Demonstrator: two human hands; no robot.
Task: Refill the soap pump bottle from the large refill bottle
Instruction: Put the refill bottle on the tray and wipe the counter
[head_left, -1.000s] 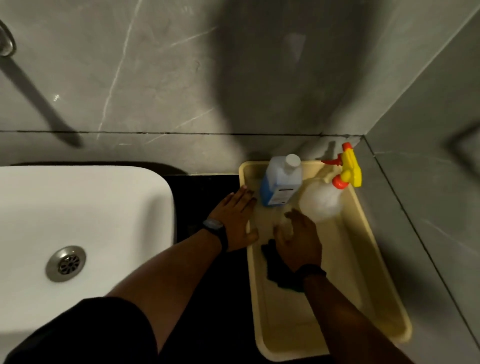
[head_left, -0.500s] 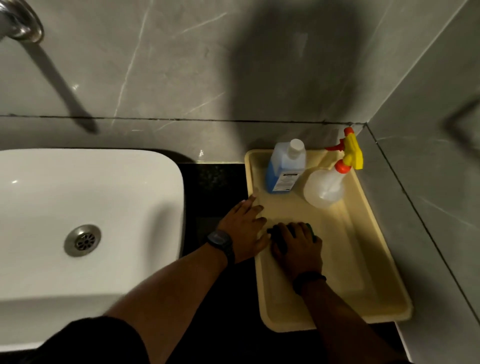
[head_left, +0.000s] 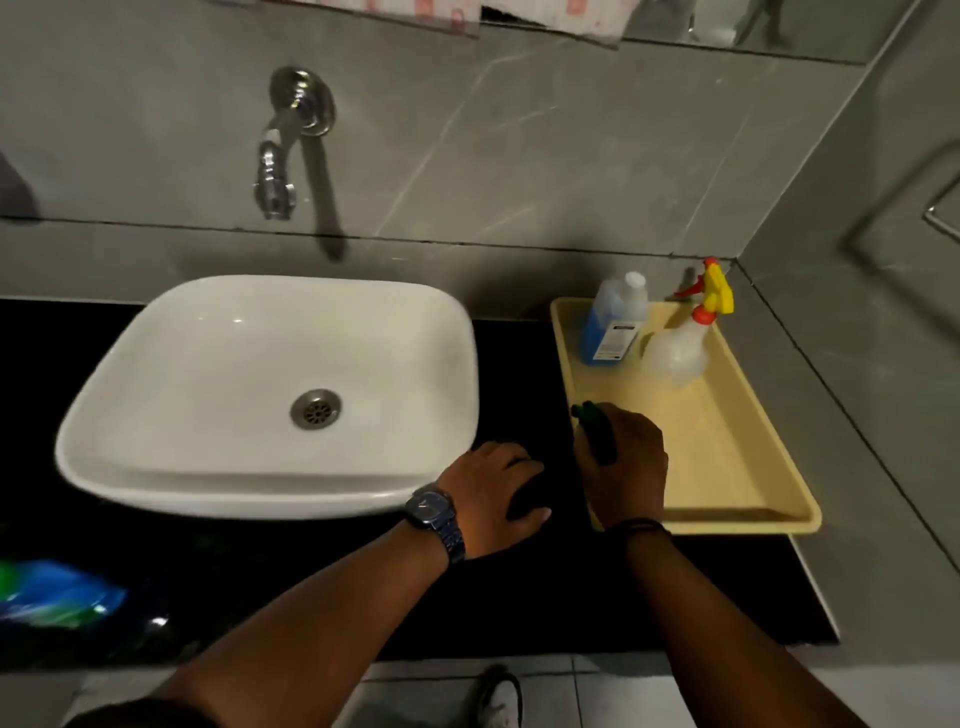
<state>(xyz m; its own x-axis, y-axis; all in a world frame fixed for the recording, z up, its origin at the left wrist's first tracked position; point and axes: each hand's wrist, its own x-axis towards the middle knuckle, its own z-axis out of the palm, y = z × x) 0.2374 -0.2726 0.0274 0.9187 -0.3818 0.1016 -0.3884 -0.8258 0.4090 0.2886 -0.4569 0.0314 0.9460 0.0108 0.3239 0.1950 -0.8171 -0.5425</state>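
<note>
A large refill bottle (head_left: 610, 332) of blue liquid with a white cap stands at the back left of a cream tray (head_left: 727, 467). My right hand (head_left: 628, 462) is over the tray's left rim, shut on a dark green object (head_left: 597, 431) that looks like the pump bottle; the fingers hide most of it. Just left of the tray, my left hand (head_left: 493, 493) lies palm down on the black counter with its fingers apart and holds nothing.
A clear spray bottle (head_left: 680, 348) with a yellow and red trigger stands beside the refill bottle. A white basin (head_left: 234, 389) sits to the left under a wall tap (head_left: 280, 150). A blue and green packet (head_left: 47, 592) lies at the counter's left edge.
My right hand has drawn the dark object from the tray's middle to its left rim. My left hand has left the tray rim for the counter. The view has pulled back.
</note>
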